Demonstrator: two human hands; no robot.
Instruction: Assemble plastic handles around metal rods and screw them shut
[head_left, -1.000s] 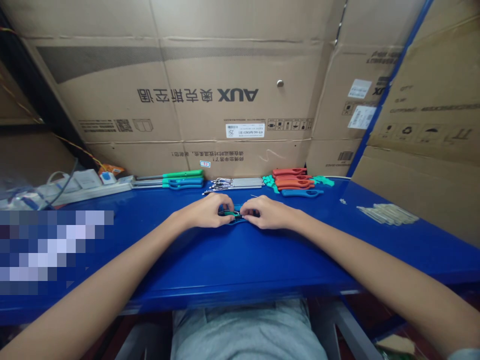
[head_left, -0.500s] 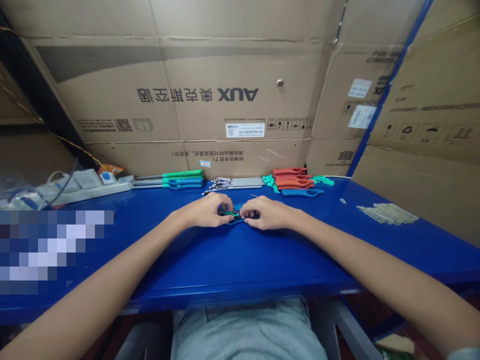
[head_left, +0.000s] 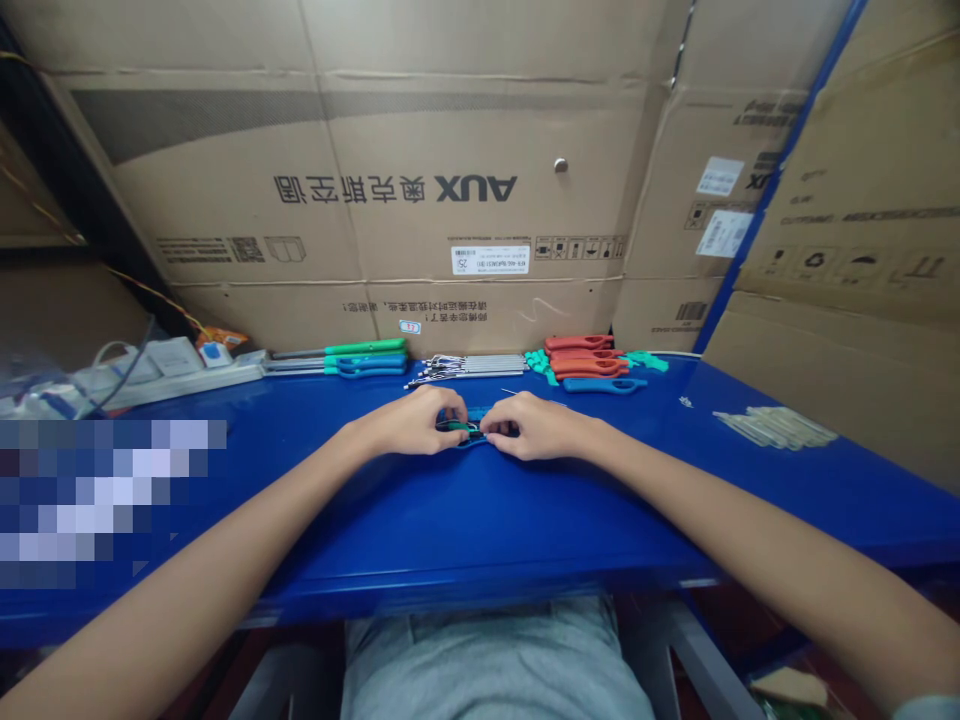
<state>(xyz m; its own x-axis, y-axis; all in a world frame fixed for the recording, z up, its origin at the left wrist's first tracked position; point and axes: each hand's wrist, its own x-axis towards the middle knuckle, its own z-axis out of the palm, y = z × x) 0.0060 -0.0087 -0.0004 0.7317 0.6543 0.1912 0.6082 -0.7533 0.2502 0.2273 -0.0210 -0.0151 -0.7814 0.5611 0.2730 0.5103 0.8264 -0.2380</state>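
Observation:
My left hand (head_left: 411,420) and my right hand (head_left: 534,426) meet at the middle of the blue table (head_left: 480,510), fingers curled and pinched on a small blue plastic handle (head_left: 466,437) with a green and dark piece in it. Most of that part is hidden under my fingers. Behind them lie a bundle of thin metal springs (head_left: 472,367), a pile of red, green and blue plastic handles (head_left: 592,362), and finished tools with green and blue grips (head_left: 352,358).
Cardboard boxes (head_left: 450,190) wall the back and right side of the table. A white power strip with cables (head_left: 150,370) sits at the back left. Clear small tubes (head_left: 776,427) lie at the right. A blurred patch covers the table's left front.

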